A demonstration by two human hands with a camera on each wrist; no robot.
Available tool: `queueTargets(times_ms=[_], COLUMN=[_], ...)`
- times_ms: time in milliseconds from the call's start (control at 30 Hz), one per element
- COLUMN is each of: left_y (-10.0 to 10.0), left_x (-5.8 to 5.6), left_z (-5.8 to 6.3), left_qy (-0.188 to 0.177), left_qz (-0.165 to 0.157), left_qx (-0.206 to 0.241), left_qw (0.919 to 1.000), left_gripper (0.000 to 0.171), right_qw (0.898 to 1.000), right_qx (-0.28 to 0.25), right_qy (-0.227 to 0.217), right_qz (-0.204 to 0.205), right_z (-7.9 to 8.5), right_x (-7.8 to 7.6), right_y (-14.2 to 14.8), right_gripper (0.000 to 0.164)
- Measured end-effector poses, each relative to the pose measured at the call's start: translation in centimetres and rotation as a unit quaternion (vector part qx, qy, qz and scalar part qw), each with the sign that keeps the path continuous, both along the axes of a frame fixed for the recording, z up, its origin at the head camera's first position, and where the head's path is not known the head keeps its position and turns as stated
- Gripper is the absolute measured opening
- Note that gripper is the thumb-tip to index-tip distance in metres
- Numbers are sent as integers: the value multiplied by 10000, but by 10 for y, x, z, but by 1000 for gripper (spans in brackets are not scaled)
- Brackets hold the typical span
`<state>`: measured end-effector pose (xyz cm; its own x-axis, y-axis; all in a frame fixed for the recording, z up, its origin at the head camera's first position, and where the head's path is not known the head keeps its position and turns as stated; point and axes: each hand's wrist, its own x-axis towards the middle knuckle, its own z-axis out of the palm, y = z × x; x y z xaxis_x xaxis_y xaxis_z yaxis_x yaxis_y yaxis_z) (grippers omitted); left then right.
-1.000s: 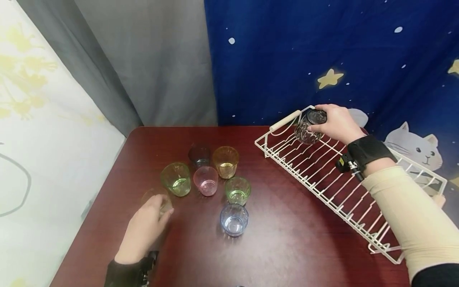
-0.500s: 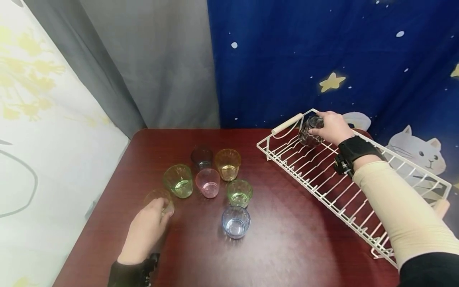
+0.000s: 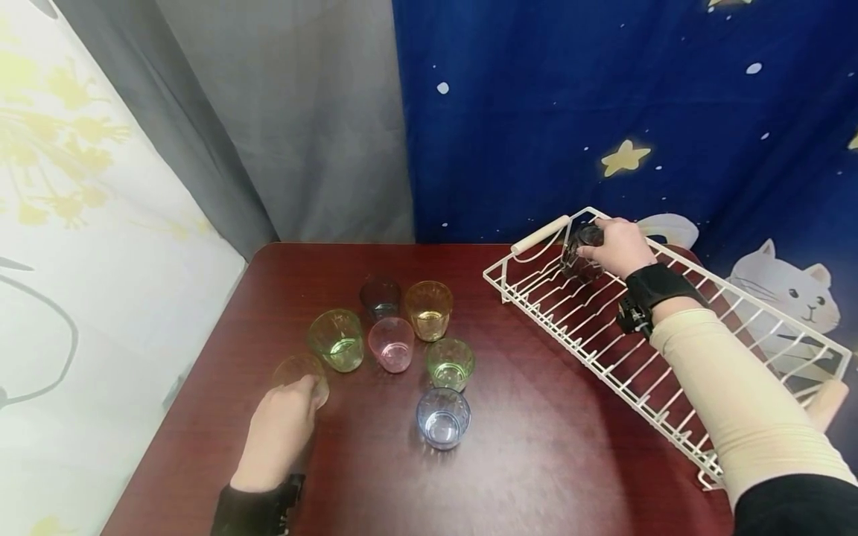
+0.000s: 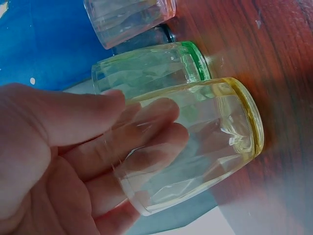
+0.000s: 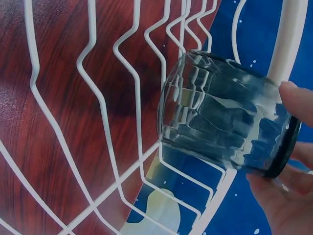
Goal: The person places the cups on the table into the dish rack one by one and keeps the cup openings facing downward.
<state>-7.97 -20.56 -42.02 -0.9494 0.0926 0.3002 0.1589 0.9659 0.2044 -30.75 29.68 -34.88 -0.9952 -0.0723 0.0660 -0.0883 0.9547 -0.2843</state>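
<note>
My right hand (image 3: 623, 249) grips a dark grey glass (image 5: 220, 110) around its thick base, thumb on one side and fingers on the other. The glass is turned upside down, its rim at the wires of a white dish rack (image 3: 637, 406) near the left end. On the left of the table, my left hand (image 3: 281, 420) holds a pale yellow glass (image 4: 195, 142) near its rim; fingers show through the clear wall. That glass stands upright on the table, close beside a green glass (image 3: 337, 342).
Several upright glasses stand mid-table: a dark one (image 3: 380, 298), an amber one (image 3: 429, 311), a pink one (image 3: 392, 345), a smaller green one (image 3: 450, 365) and a blue one (image 3: 443, 419). The rack's wooden handle (image 3: 540, 234) rises near the right hand. Curtains (image 3: 509, 134) hang behind.
My right hand has lowered the dark grey glass a little into the rack. The left hand stays at the yellow glass. The whole head view has shifted slightly.
</note>
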Motion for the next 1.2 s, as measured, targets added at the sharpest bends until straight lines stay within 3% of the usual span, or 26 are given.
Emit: queueTargets(times_ms=[167,567,767,1033,1200], left_y=[0,-2,-1,-1,-2], left_x=[-1,-6,-6,-5,-5], left_z=[0,-1,0,0,1], left_qy=[107,282,312,657,901], left_qz=[-2,-221,-143,-131,-68], left_qx=[17,-324,-246,-313,-346], left_qw=[9999,9988,9991,9973,9953], left_gripper=[11,24,25,17,14], right_qw=[9997,9989,9980,9975,9978], right_qx=[-22,-130,-99,-11,-1], right_qy=[-133,-381,-554,-559,-322], right_qz=[-201,-248,-297,-432,-584], right_z=[0,-1,3,5,4], right_x=[0,0,4,6,5], right_y=[1,7,4,2,1], right_gripper=[73,78,83,89,93])
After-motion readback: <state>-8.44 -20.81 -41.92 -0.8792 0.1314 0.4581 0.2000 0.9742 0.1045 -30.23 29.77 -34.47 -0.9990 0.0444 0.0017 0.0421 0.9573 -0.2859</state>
